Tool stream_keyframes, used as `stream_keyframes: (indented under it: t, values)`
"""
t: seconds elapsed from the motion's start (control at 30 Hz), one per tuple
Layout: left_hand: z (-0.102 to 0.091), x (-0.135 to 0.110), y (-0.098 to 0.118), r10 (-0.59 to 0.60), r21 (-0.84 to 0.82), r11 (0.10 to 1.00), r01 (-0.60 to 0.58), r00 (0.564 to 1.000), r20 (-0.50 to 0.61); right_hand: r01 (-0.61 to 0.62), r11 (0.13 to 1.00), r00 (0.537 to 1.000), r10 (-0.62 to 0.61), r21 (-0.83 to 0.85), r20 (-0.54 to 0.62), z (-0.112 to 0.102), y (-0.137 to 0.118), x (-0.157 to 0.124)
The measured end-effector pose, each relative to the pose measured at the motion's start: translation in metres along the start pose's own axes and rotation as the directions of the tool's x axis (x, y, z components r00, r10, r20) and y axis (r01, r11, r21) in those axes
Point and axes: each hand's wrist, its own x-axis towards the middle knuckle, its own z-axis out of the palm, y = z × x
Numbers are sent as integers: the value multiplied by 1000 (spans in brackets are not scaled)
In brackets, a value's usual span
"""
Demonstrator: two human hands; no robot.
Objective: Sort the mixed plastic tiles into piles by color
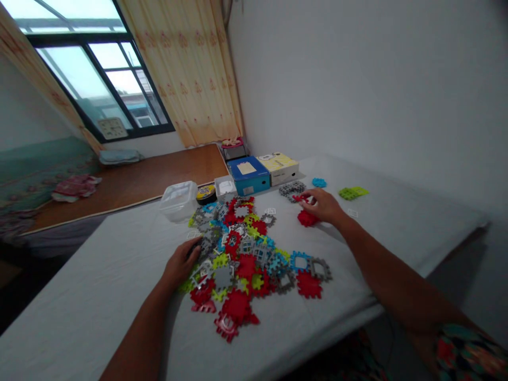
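A loose heap of interlocking plastic tiles (238, 259) in red, grey, lime green and blue spreads over the cloth-covered table. At the heap's left edge is my left hand (182, 263), its fingers curled beside grey tiles; what they hold, if anything, is hidden. My right hand (322, 205) pinches a small red tile (300, 199) above a red pile (307, 218). Close to that hand lie a grey pile (291, 188), a blue pile (319, 182) and a lime green pile (352, 193).
Behind the heap stand a clear plastic container (178, 200), a black-and-yellow round tin (206, 194), a small white box (225, 187), a blue box (249, 175) and a yellow-and-white box (278, 168). A white wall (377, 95) borders the table's right side.
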Motion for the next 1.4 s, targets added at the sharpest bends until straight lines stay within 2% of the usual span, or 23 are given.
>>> stream_keyframes:
  t: [0.07,0.13,0.23,0.3,0.37,0.43,0.5,0.57,0.67,0.77,0.87,1.03,1.17,1.3,1.4]
  values:
    - [0,0,-1,-1,4,1000,1,1000,9,-146,985,989,146,-89,-9,-10,28,0]
    - [0,0,-2,-5,10,1000,4,1000,11,-223,957,972,234,-187,37,-14,52,-3]
    - [1,0,-2,-10,12,1000,10,1000,7,-233,937,950,277,-260,146,-11,71,-7]
    - [0,0,-1,-13,9,1000,13,1000,6,-212,949,959,248,-235,135,-6,69,-6]
    - [-1,1,1,-12,5,1000,12,1000,14,-155,975,985,165,-160,50,0,57,-4]
    - [-1,1,3,-8,-3,1000,9,1000,20,-45,997,999,44,-62,-16,9,37,-2]
    - [-2,1,5,-5,-13,1000,6,1000,18,90,995,996,-91,39,17,19,13,-3]
    - [-1,1,5,-8,-15,1000,8,1000,11,223,966,963,-239,128,122,32,-13,-5]
    - [1,1,4,-9,-7,1000,9,1000,-4,392,908,874,-417,148,248,52,-44,-9]
    - [3,1,2,-3,-6,1000,3,1000,-10,451,890,834,-449,70,320,65,-60,-10]
    - [4,1,2,14,-17,1000,-15,1000,-7,415,908,850,-408,54,332,71,-61,-10]
    - [3,1,5,13,-18,1000,-14,1000,-3,364,923,892,-384,124,239,69,-60,-13]
    - [3,0,5,10,-1,1000,-10,1000,-12,325,933,900,-355,153,252,64,-60,-13]
    - [2,1,4,21,16,1000,-21,1000,-6,331,939,932,-341,94,123,45,-41,11]
    - [1,1,4,21,21,1000,-20,1000,-6,214,977,974,-214,17,80,26,-11,43]
